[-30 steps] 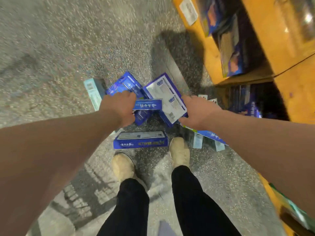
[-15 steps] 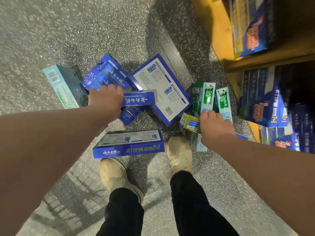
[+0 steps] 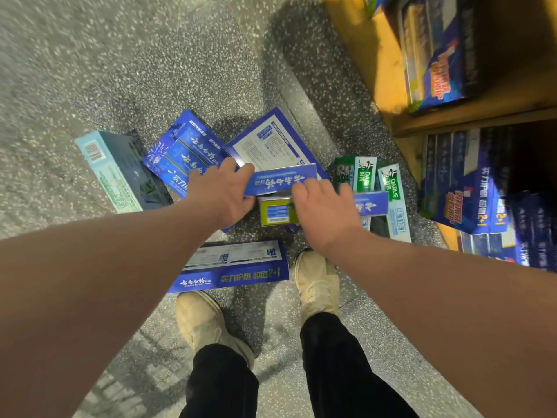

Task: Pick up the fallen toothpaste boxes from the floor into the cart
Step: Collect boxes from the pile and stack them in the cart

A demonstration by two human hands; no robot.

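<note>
Nearest: two beige shoes (image 3: 318, 282) planted on speckled floor (image 3: 120, 55), black trouser legs above; long blue multipack box (image 3: 232, 268) flat on floor, just ahead of the toes, touching neither hand.

Both bare forearms stretched forward and down, converging on the pile; left hand (image 3: 221, 191) palm-down, fingers curled round the left end of a slim blue box (image 3: 280, 179), thumb under, box lifted clear above the heap, roughly level; right hand (image 3: 324, 212) palm-down, fingers spread narrow over a small green-yellow box (image 3: 275, 211) and a second slim blue box (image 3: 369, 203) poking out past the knuckles; actual grasp under the palm hidden, cannot tell.

Beyond the hands: big blue flat pack (image 3: 271, 143) face-down, white label up; dark blue pack (image 3: 184, 152) beside it on the left, overlapping; pale teal box (image 3: 114, 167) at far left edge of pile, tilted; green Darlie boxes (image 3: 361, 173) at right, tight against each other.

Right edge: yellow shelf unit (image 3: 388, 70) close to the pile, stocked blue packs (image 3: 464, 188) leaning out of lower bay; little clearance that side.

Open floor wide at left and far ahead; cart not in view.
</note>
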